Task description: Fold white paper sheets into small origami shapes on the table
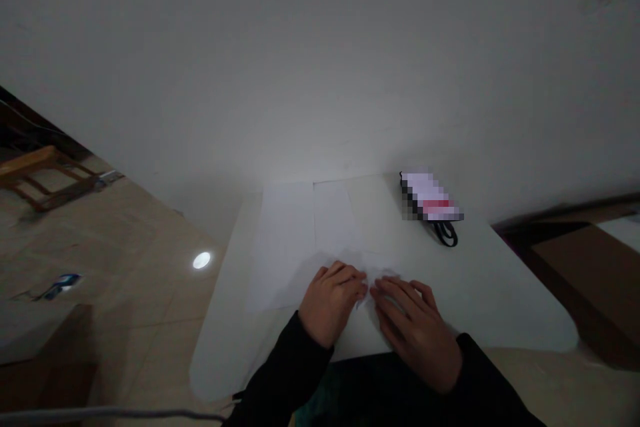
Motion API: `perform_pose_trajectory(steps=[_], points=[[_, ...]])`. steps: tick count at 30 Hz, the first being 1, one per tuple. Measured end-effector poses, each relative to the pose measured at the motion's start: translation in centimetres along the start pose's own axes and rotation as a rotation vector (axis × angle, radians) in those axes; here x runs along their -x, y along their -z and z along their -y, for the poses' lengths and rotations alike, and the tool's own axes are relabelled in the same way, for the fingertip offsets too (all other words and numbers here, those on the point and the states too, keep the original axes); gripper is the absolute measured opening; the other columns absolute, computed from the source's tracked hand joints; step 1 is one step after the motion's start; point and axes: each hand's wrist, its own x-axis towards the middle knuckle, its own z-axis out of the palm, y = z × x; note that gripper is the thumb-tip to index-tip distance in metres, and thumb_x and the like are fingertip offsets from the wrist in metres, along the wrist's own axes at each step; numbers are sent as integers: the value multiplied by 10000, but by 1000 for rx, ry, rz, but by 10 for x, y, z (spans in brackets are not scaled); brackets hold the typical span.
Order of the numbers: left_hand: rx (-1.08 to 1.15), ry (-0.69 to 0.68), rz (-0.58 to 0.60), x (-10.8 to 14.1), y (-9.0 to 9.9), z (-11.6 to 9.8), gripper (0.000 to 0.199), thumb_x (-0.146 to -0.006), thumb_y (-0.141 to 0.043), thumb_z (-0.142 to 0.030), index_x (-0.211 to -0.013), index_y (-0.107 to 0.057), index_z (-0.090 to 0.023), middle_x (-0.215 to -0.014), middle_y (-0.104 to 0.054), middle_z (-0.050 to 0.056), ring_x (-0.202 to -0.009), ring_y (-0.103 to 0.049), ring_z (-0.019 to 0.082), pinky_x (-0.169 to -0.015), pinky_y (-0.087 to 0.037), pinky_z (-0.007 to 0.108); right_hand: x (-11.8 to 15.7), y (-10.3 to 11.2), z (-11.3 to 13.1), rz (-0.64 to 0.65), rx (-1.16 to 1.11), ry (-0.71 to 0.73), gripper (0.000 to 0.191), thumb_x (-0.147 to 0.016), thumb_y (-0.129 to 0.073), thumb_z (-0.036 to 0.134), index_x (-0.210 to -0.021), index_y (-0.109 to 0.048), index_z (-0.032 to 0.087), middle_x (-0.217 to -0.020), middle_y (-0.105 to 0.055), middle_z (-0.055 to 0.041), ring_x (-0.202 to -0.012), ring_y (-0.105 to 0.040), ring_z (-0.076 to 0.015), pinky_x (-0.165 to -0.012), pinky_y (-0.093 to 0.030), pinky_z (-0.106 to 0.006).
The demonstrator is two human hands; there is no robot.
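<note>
A small piece of white paper [364, 297] shows between my two hands, close to the near edge of the table. My left hand [333, 297] is closed, its curled fingers pinching the paper from the left. From the right, my right hand [413, 323] meets the paper with bent fingers held together, the thumb side mostly hidden. The paper's shape is hard to make out behind the fingers. Beyond my left hand, white sheets of paper [285, 240] lie flat, and a narrower sheet [334, 213] is beside them.
A white table [500, 300] stands against a grey-white wall [320, 67]. At its back right lies a blurred-out flat item [430, 200] with a black strap loop [447, 233]. On the left are a tiled floor [150, 320] and a wooden stool [45, 170]; a cardboard box [590, 267] is at right.
</note>
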Motion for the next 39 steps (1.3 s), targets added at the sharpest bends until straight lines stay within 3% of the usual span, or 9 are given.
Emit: perform_pose_trajectory(steps=[8, 19, 32, 39], points=[[80, -33, -36, 0, -2, -1, 123, -840, -516, -169, -824, -638, -175, -1027, -639, 33, -969, -523, 183, -817, -434, 354, -1, 3, -1, 34, -17, 53, 267, -864, -456, 154, -1088, -600, 164, -1067, -642, -88, -1061, -551, -213, -893, -403, -395], [184, -127, -164, 0, -12, 6, 129, -832, -521, -150, -814, -648, -149, -984, -646, 64, -919, -547, 162, -831, -477, 341, 4, 3, -7, 26, -19, 78, 300, -829, -479, 109, -1109, -584, 86, -1199, -544, -177, -1174, -468, -260, -927, -479, -415], [81, -135, -214, 4, -18, 3, 171, -857, -483, -160, -864, -653, -144, -1017, -652, 60, -913, -544, 159, -818, -508, 333, 6, 1, -7, 6, -77, 108, 299, -824, -474, 84, -1103, -582, 67, -1162, -552, -200, -1193, -449, -276, -926, -491, -426], [50, -116, -200, 5, -16, 1, 167, -856, -483, -164, -894, -646, -161, -999, -654, 42, -926, -543, 164, -807, -518, 324, 6, 2, 0, 0, 15, 132, 317, -808, -513, 132, -1112, -602, 128, -1113, -615, -132, -1148, -495, -260, -916, -474, -434]])
